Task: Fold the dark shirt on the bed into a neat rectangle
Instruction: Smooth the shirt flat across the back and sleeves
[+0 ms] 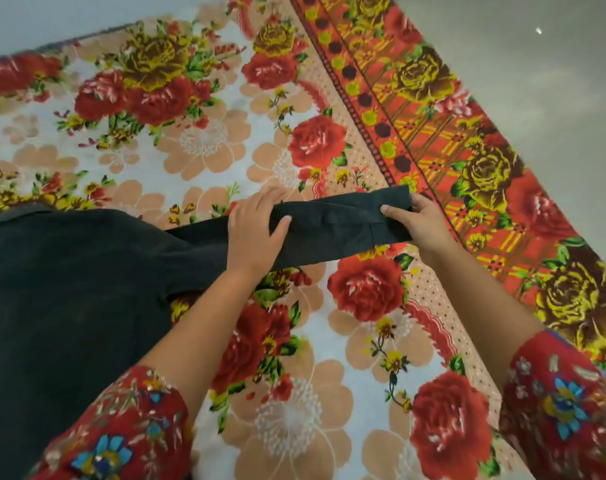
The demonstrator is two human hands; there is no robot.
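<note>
The dark shirt [69, 289] is spread on the bed [294, 410], which is covered by a floral blanket in red, peach and white. The body of the shirt is laid flat at the left, partly cut off by the left and near edges of the view. One sleeve [329, 226] is stretched out from it to the right, across the blanket.

The sleeve is gripped about midway by the left hand [256, 226]: the palm is laid on the cloth, the fingers are curled over its far edge, and the thumb is set on top, pointing right. The cuff end is pinched by the right hand [419, 220], with the thumb on top of the cloth and the fingers hidden beneath it. Between the two hands the sleeve is held fairly straight, with a few shallow creases.

Both forearms are covered near the elbow by red flowered cuffs [121, 427]. A pale floor [537, 81] is seen beyond the right edge of the bed.
</note>
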